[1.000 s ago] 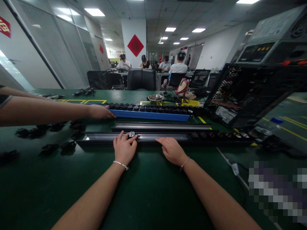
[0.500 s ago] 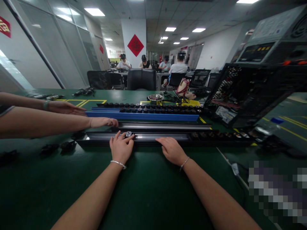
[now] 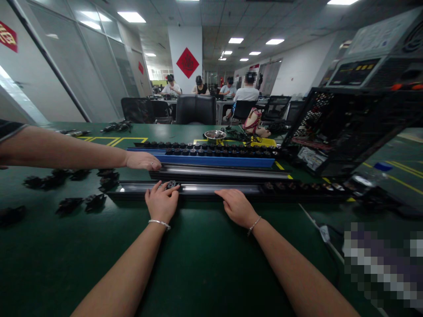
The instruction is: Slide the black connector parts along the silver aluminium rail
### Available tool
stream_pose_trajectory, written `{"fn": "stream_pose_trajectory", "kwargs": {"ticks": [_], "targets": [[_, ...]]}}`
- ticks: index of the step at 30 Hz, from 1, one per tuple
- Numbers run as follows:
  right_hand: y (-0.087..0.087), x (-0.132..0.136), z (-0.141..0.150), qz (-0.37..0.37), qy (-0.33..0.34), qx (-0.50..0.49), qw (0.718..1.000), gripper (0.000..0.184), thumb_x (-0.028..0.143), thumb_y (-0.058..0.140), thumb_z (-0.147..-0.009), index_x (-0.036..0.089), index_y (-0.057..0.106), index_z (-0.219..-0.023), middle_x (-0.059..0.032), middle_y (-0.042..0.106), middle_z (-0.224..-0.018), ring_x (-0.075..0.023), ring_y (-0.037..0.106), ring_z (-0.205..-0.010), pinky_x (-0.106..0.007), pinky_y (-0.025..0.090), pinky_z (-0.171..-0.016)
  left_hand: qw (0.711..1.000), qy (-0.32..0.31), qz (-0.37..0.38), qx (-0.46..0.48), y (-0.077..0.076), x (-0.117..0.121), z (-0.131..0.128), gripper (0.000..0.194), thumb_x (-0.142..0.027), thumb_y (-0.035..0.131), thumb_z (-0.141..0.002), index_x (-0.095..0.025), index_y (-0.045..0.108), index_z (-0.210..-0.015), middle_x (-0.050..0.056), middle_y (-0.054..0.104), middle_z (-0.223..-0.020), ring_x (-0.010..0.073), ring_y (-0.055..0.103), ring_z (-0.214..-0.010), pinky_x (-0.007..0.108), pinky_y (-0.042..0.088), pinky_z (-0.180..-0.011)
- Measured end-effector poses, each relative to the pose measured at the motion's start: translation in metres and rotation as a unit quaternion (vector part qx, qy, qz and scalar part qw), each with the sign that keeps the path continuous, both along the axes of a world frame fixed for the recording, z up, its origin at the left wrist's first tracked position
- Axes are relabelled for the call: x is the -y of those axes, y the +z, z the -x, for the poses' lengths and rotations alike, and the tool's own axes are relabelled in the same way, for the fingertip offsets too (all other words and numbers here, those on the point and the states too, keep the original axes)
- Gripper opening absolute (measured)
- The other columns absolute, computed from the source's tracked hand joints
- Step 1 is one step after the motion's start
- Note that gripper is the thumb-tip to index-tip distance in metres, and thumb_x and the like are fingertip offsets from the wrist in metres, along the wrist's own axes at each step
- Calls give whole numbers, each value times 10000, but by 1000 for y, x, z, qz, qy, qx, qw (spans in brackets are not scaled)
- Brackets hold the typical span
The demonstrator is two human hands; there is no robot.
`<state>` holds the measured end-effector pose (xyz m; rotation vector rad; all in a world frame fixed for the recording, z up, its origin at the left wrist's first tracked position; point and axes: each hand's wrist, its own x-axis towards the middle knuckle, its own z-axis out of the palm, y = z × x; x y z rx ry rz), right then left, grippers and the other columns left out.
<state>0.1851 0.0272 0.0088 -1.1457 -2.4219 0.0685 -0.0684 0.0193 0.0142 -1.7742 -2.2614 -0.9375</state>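
A long black channel rail point(image 3: 205, 190) with a shiny inner face lies across the table before me. My left hand point(image 3: 161, 201) is at its left part, thumb and fingers around a small black part with a metallic top point(image 3: 172, 185) that sits in the channel. My right hand point(image 3: 237, 206) lies on the rail's near edge farther right, fingers stretched out and holding nothing. Several similar black parts point(image 3: 291, 186) sit in the rail's right end. Behind it, a co-worker's hand point(image 3: 144, 161) touches the left end of a second dark rail point(image 3: 224, 171).
A blue rail point(image 3: 228, 160) with rows of black parts lies farther back, near a metal bowl point(image 3: 215, 135) and a yellow tray point(image 3: 263, 142). Loose black parts point(image 3: 70, 205) are scattered at left. An open computer case point(image 3: 343, 127) stands at right, with a cable point(image 3: 325, 233) nearer me.
My left hand has slid a little left along the rail with the small black part. My right hand stays put. One co-worker arm has pulled back from the blue rail's left end.
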Motion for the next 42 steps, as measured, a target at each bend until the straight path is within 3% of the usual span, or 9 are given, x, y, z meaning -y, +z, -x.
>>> {"fn": "stream_pose_trajectory", "kwargs": {"ticks": [11, 18, 24, 42], "targets": [[0, 0, 0, 12, -2, 0, 1000, 458, 105, 399, -808, 169, 516, -1246, -73, 599, -1206, -183, 522, -1104, -376, 357, -985, 999, 26, -6, 22, -3, -5, 16, 302, -313, 431, -799, -330, 717, -895, 18, 649, -1154, 215, 457, -1218, 544, 187, -1065], [2, 1, 0, 13, -5, 5, 1000, 457, 114, 405, -812, 172, 512, -1252, -72, 595, -1211, -183, 516, -1107, -379, 359, -985, 1000, 2, -10, -1, -6, -8, 40, 315, -326, 421, -804, -303, 722, -897, 39, 653, -1147, 233, 455, -1219, 551, 176, -1072], [0, 0, 0, 2, 0, 2, 1000, 463, 103, 416, -802, 170, 516, -1248, -78, 601, -1200, -185, 525, -1088, -384, 367, -980, 999, 22, -18, 16, -9, -12, 59, 320, -328, 413, -808, -304, 725, -876, 25, 659, -1135, 233, 464, -1205, 536, 201, -1061], [-1, -1, 0, -2, 0, 5, 1000, 460, 104, 407, -814, 166, 509, -1258, -74, 595, -1207, -189, 524, -1081, -382, 368, -981, 990, 94, -48, 93, -10, -17, 68, 301, -310, 426, -801, -310, 723, -846, -11, 667, -1121, 209, 506, -1154, 482, 197, -1065]]}}
